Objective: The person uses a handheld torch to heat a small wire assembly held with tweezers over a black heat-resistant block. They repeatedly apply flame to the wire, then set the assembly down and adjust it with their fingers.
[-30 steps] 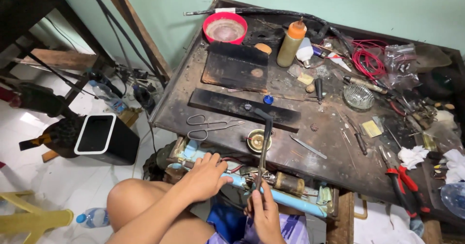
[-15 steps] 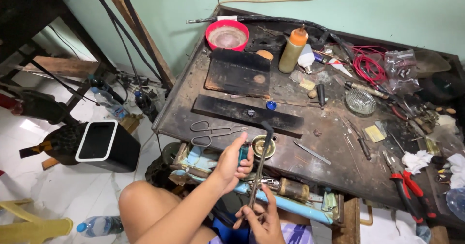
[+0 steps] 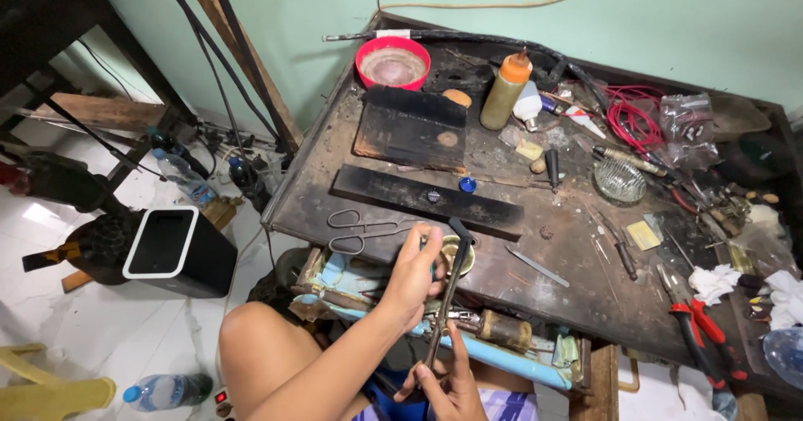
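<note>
Gripping the long dark tool low, right hand steadies it upright at the counter edge; left hand, fingers closed, pinches near its top, scissors at ten o'clock.

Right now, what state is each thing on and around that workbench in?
left hand: raised, closed around a small item.
right hand: gripping the long tongs, held tilted.
scissors: lying flat, closed.
red bowl: upright.
orange-capped bottle: standing, capped.
red-handled pliers: lying flat.
plastic bottle: on its side on the floor.
</note>
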